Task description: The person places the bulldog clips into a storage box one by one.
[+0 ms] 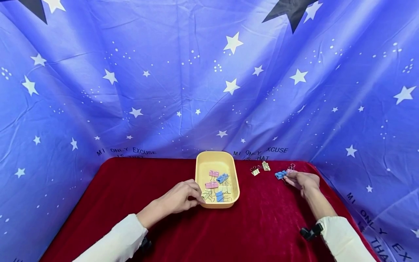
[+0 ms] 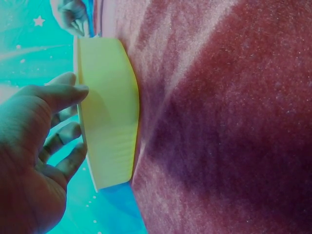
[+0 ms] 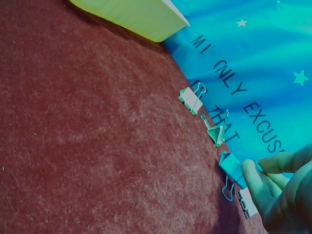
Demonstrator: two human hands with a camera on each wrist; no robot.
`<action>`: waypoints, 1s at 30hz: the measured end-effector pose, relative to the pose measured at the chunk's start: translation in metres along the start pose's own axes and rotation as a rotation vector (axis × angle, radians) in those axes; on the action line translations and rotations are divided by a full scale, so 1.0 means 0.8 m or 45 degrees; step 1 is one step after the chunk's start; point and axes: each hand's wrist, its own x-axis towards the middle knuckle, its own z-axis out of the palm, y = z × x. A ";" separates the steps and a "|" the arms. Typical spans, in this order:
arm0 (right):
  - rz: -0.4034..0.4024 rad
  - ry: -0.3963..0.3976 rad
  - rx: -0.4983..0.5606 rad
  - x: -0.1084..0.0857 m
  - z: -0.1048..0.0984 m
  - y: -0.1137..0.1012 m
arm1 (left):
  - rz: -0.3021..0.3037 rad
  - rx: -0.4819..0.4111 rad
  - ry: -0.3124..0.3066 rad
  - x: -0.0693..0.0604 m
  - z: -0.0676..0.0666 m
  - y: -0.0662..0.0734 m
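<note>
Right hand [image 1: 302, 181] nearer, pinching blue clip [image 1: 280, 175] at right of head frame; clip juts off hand's left, long axis roughly crosswise. Yellow tray [image 1: 220, 205] well left, lower centre; left hand [image 1: 183, 196] grips lower-left rim.

The red tablecloth [image 1: 262, 225] is plush, velvety cloth with a soft sheen. The yellow tray [image 1: 218, 206] looks like smooth plastic, slightly glossy. The blue binder clip [image 1: 280, 175] at right looks like smooth painted metal. The far star-printed backdrop [image 1: 183, 83] is creased, satiny cloth.
</note>
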 end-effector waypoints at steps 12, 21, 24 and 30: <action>-0.055 -0.120 -0.100 -0.013 0.018 -0.001 | -0.008 -0.008 -0.013 0.000 0.001 0.001; -0.101 -0.210 -0.142 -0.027 0.046 -0.005 | 0.003 -0.002 -0.010 0.001 0.000 0.002; -0.113 -0.241 -0.143 -0.034 0.057 -0.007 | 0.001 -0.001 -0.010 0.001 -0.001 0.002; -0.123 -0.283 -0.168 -0.047 0.081 -0.011 | 0.004 0.000 -0.004 0.000 -0.001 0.001</action>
